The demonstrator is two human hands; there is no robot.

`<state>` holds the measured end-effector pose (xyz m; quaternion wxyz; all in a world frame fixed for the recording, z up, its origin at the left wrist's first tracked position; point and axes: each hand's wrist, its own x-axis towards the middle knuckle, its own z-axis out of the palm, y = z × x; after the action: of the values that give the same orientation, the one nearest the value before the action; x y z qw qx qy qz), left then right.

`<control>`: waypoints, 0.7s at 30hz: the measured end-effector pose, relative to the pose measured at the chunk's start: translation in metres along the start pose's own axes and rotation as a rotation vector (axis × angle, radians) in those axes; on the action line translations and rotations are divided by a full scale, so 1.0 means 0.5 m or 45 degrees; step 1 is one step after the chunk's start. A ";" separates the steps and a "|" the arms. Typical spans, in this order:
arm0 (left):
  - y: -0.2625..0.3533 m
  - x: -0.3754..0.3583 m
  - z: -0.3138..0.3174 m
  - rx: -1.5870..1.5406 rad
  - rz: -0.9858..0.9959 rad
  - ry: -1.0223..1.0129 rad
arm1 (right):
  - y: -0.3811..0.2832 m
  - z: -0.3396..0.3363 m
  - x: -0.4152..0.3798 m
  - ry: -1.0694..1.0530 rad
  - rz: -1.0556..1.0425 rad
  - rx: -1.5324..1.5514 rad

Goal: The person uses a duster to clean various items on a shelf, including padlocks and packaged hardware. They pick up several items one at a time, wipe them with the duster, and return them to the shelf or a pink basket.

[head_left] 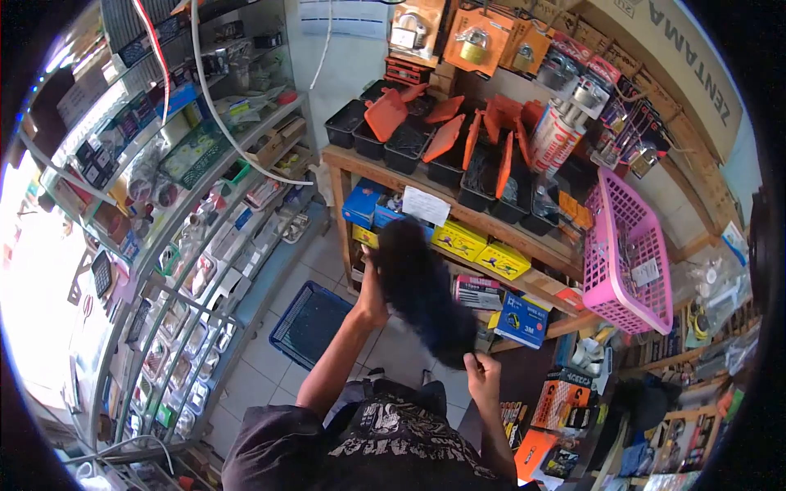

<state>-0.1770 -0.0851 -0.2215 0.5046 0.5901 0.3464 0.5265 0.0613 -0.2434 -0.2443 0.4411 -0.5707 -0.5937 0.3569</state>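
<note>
A long, black, fluffy duster point(417, 286) slants across the middle of the view, its upper end near the shelf front and its lower end towards my body. My left hand point(372, 295) grips its upper left side, the fingers partly hidden behind the dark fluff. At the lower right end, my right hand point(483, 375) is closed on the duster, thumb on top. Whatever handle it has cannot be made out. Just beyond it is a wooden shelf point(458, 196) carrying black bins point(405, 149) with orange lids point(386, 116).
A glass display rack point(176, 221) full of small goods lines the left side. On the tiled floor sits a blue basket point(307, 323). A pink basket point(626, 254) juts out at right, above crowded shelves. Padlocks point(473, 46) hang overhead, and a white cable point(214, 106) dangles at left.
</note>
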 end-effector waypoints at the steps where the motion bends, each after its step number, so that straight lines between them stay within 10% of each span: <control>1: 0.059 -0.003 0.005 -0.540 -0.291 0.041 | -0.008 0.003 0.002 0.000 0.021 -0.061; 2: 0.091 -0.005 0.007 -1.084 -0.577 0.080 | -0.013 0.006 0.003 -0.002 0.042 -0.122; 11: -0.017 -0.055 -0.016 -0.589 -0.838 0.102 | -0.012 -0.004 0.045 -0.080 -0.063 -0.110; 14: -0.088 -0.075 -0.052 0.130 -0.117 -0.276 | -0.036 -0.033 0.065 -0.044 -0.023 -0.161; 16: 0.091 -0.036 -0.040 -0.700 -0.964 0.108 | -0.038 -0.050 0.069 0.005 -0.088 -0.138; 18: 0.090 -0.032 -0.053 -0.834 -0.961 -0.072 | -0.039 -0.061 0.070 0.003 -0.171 -0.261; 20: -0.006 -0.050 -0.042 -0.631 -0.358 -0.011 | -0.008 -0.047 0.058 -0.096 -0.156 -0.202; 21: -0.120 -0.072 -0.083 -0.322 0.324 -0.392 | -0.009 -0.047 0.065 -0.077 -0.188 -0.248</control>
<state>-0.2174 -0.0942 -0.2914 0.5509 0.6344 0.1197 0.5289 0.0830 -0.2137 -0.2277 0.3905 -0.5545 -0.6790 0.2811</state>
